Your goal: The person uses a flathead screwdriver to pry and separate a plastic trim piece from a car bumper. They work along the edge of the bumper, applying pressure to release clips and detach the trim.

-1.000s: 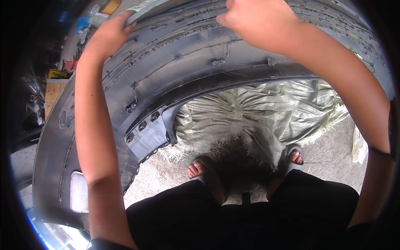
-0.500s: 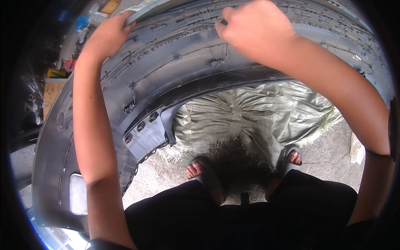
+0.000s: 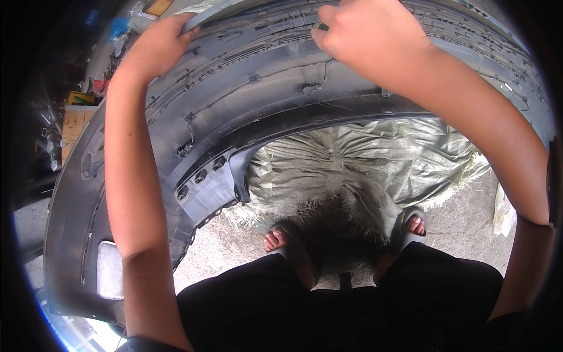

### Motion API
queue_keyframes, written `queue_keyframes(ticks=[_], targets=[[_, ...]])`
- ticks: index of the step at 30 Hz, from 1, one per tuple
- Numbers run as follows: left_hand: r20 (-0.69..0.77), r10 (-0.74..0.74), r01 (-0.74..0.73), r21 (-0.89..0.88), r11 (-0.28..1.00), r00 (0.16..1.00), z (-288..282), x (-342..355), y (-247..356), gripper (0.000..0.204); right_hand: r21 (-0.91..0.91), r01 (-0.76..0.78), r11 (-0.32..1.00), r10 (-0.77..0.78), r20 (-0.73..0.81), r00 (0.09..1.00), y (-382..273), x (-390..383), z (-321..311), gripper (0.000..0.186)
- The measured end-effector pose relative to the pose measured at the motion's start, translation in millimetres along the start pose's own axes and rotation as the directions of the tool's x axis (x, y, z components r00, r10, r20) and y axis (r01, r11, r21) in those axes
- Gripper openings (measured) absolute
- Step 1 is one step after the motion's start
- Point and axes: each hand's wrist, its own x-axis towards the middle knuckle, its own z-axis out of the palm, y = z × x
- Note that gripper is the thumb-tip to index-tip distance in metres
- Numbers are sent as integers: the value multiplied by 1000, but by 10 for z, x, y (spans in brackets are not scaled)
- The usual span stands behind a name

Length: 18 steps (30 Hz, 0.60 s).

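A large dark grey plastic car bumper [image 3: 252,100] arches in front of me, its ribbed inner side facing me. My left hand [image 3: 155,44] grips its far upper edge at the top left. My right hand [image 3: 366,38] is curled over ribs and clips near the top middle of the bumper, fingers bent onto the plastic. A thin wire [image 3: 319,73] runs along the inner surface just below the right hand. The fingertips of both hands are partly hidden by the bumper's edge.
A pale woven sack sheet [image 3: 363,170] with frayed edges lies on the concrete floor [image 3: 457,229] under the bumper. My feet in grey sandals [image 3: 410,226] stand on its near edge. Boxes and clutter [image 3: 76,111] sit at the far left.
My right hand has slid leftward and slightly down along the bumper's upper ribs. The left hand keeps its grip in the same place.
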Motion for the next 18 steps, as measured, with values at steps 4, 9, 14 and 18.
queue_keyframes(ticks=[4,9,14,18], targets=[[38,29,-27,-56,998,999,-22,2,-17,40,-3,-107,994,107,-36,994,-132,-10,183,21],[9,66,-66,26,997,998,9,13,1,40,-45,-232,972,221,-179,959,-340,-52,378,31],[79,-106,100,72,992,991,-120,-8,174,31,-87,-172,981,163,-98,982,-344,71,294,19],[69,-120,113,93,989,990,-174,-59,299,24,-152,-187,971,199,73,977,-593,299,53,24]])
